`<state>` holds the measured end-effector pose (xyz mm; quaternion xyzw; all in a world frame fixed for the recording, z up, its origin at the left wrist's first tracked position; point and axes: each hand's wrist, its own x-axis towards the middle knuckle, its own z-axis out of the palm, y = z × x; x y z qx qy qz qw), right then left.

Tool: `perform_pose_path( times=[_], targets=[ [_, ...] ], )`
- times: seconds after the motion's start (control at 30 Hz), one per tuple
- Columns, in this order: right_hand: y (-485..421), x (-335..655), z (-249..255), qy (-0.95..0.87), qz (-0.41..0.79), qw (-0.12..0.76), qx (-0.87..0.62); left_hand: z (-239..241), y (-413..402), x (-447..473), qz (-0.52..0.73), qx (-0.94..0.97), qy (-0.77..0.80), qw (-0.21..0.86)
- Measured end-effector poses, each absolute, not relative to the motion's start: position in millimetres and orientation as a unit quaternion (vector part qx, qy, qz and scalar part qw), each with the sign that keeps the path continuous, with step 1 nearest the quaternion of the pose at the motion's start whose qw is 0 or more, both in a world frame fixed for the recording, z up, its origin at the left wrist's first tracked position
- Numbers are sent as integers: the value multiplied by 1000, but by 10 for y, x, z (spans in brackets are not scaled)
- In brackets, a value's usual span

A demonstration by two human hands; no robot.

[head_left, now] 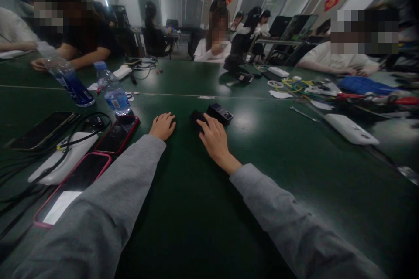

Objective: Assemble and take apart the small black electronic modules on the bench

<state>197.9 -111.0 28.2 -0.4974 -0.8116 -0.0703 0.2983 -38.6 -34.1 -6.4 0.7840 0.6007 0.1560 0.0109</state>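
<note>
Grey sleeve (278, 209) behind, loosely spread right hand (213, 138) touches black object (195, 118).

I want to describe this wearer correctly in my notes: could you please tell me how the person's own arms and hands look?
Both arms wear plain grey long sleeves, the left sleeve and right sleeve creased, with no marking visible. The left hand and right hand are bare: no gloves, and no watch or ring can be seen.
</note>
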Motion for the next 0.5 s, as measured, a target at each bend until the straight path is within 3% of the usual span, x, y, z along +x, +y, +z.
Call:
perform_pose_path(
  times=[0.23, 0.5],
  targets=[
    [-1145, 1919, 267, -852, -109, 221, -462, -66, -350, -393, 157, 785, 599, 9],
    [-1168, 1863, 230, -862, -93, 219, -448, -63, -360, -395, 161, 788, 594, 4]
  ],
)
